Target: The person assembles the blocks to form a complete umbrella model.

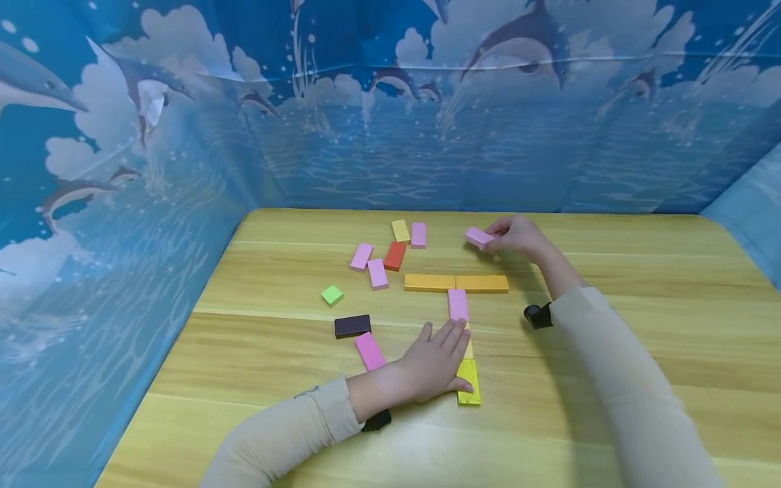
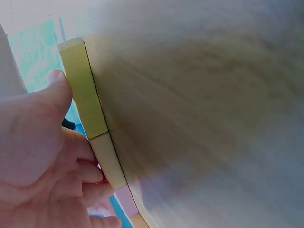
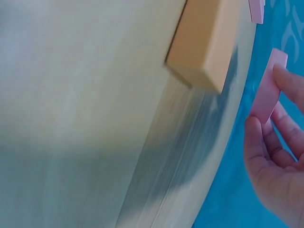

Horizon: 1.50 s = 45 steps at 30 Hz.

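My right hand (image 1: pixel 515 238) pinches a pink block (image 1: pixel 478 236) between thumb and fingers near the table's far edge. The right wrist view shows that pink block (image 3: pixel 269 90) tilted in the fingertips. My left hand (image 1: pixel 432 362) lies with extended fingers across a column of blocks. Its thumb touches the bright yellow block (image 1: pixel 468 393), and its fingers partly cover the pale yellow block (image 1: pixel 468 348). A pink block (image 1: pixel 457 304) continues the column up to two orange blocks (image 1: pixel 430 283) laid end to end as a crossbar.
Loose pink blocks (image 1: pixel 377 274), a red block (image 1: pixel 394 256) and a yellow block (image 1: pixel 400 231) lie left of the crossbar's far side. A small green block (image 1: pixel 332 295), a black block (image 1: pixel 352 326) and a darker pink block (image 1: pixel 369 351) are left. A sea-print curtain (image 1: pixel 390 163) borders the table.
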Available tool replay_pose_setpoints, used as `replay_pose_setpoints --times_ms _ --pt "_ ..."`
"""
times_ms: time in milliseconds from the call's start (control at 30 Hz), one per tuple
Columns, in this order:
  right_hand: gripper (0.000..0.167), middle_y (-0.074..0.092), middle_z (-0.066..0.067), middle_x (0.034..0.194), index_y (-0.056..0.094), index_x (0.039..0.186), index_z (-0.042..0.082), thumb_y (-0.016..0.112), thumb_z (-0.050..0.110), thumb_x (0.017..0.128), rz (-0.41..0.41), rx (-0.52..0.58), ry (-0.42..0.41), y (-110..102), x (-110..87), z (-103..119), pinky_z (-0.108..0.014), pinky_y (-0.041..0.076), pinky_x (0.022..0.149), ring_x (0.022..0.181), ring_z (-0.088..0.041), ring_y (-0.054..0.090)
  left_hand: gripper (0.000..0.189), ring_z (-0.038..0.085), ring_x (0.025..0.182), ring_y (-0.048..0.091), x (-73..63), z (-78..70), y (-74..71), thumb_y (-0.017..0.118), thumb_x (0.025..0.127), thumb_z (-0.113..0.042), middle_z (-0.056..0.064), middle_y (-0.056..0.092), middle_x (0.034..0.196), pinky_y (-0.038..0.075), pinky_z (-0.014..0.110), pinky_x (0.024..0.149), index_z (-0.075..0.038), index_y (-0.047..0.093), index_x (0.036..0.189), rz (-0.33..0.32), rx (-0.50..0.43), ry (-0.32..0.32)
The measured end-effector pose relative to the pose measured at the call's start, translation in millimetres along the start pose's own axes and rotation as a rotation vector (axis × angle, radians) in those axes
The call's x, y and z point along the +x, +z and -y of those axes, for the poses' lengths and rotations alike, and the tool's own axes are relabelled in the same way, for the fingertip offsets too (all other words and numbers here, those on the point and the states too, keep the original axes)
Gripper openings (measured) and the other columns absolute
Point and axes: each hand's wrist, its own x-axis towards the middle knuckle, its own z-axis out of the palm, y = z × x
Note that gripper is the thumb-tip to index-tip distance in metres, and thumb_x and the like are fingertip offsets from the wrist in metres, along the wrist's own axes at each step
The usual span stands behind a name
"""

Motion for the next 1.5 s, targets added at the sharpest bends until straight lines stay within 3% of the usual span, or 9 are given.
replay_pose_setpoints --times_ms 367,633,967,1267,1500 --pt "0.049 0.050 -0.022 0.117 0.057 0.118 -0.005 0.073 0.020 0.080 -0.027 -0.002 0.132 -7.8 -30.7 -27.4 -0.039 0.040 0.082 0.101 -0.032 0.045 0.080 0.024 0.140 0.015 -2.8 2.0 0.4 0.025 0.093 -0.062 0.014 0.012 0.154 0.024 0.048 0.108 -0.004 0.019 0.148 0.016 -0.021 -0.004" --pt "0.050 0.053 -0.021 0.113 0.059 0.116 -0.004 0.074 0.027 0.079 -0.047 -0.025 0.154 -0.8 -43.7 -40.8 -0.036 0.041 0.077 0.096 -0.030 0.047 0.081 0.025 0.140 0.015 -2.3 2.2 0.5 0.027 0.093 -0.061 0.014 0.012 0.154 0.023 0.049 0.108 -0.003 0.019 0.148 0.005 -0.033 -0.003" --pt "0.054 0.052 -0.023 0.119 0.058 0.120 -0.005 0.074 0.027 0.080 -0.039 0.020 0.173 2.4 -51.6 -42.9 -0.030 0.045 0.073 0.097 -0.028 0.048 0.081 0.025 0.140 0.017 -1.4 1.0 -0.7 0.028 0.093 -0.061 0.015 0.014 0.154 0.025 0.049 0.107 -0.003 0.021 0.148 -0.012 -0.030 0.006" --pt "0.049 0.056 -0.024 0.116 0.059 0.117 -0.008 0.074 0.021 0.080 -0.062 0.090 0.184 6.2 -59.4 -40.3 -0.023 0.051 0.067 0.078 -0.012 0.058 0.079 0.025 0.140 0.018 -3.2 0.2 -5.6 0.030 0.093 -0.060 0.015 0.015 0.154 0.026 0.048 0.107 -0.002 0.022 0.147 -0.012 -0.040 0.011" --pt "0.050 0.057 -0.022 0.114 0.059 0.117 -0.008 0.074 0.023 0.080 -0.073 0.121 0.207 8.4 -63.0 -41.0 -0.023 0.051 0.067 0.078 -0.011 0.059 0.079 0.025 0.140 0.017 -2.8 -0.3 -6.4 0.030 0.094 -0.059 0.015 0.015 0.154 0.025 0.048 0.107 -0.002 0.021 0.148 -0.005 -0.042 0.012"
